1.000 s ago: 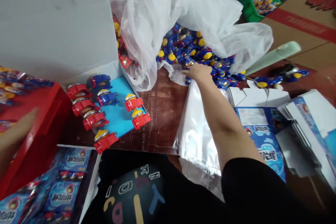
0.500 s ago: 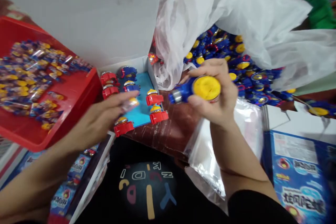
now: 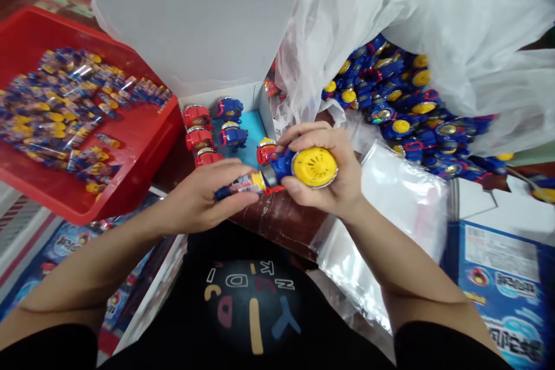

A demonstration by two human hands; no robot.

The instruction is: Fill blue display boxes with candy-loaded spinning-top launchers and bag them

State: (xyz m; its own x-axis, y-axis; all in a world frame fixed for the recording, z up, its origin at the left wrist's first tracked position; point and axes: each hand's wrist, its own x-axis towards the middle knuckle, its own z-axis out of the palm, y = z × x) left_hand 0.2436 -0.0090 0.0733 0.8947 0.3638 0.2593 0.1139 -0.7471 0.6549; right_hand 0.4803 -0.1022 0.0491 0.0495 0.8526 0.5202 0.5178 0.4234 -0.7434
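Note:
My right hand (image 3: pixel 332 167) is closed around a blue toy (image 3: pixel 315 166) with a round yellow top and a short grey barrel pointing left. Between the thumb and fingers of my left hand (image 3: pixel 212 193) is a small candy tube (image 3: pixel 243 185) with a yellow end and a printed wrap. Its yellow end meets the toy's grey barrel; whether it is inserted I cannot tell. Just behind my hands stands a white box (image 3: pixel 219 92) with a light-blue bottom, holding red toys (image 3: pixel 200 139) on the left and blue toys (image 3: pixel 233 136) beside them. Another red toy (image 3: pixel 266 150) is partly hidden by my right hand.
A red bin (image 3: pixel 143 150) of candy tubes stands at left. At right, many blue toys (image 3: pixel 403 98) lie by a white plastic bag (image 3: pixel 347 23). Clear plastic bags (image 3: pixel 390 202) lie near my right forearm, and a printed blue carton (image 3: pixel 498 289) is at far right.
My left hand has moved from over the box toward the toy, bringing the candy tube to its barrel. My right hand has come left and slightly down with the toy.

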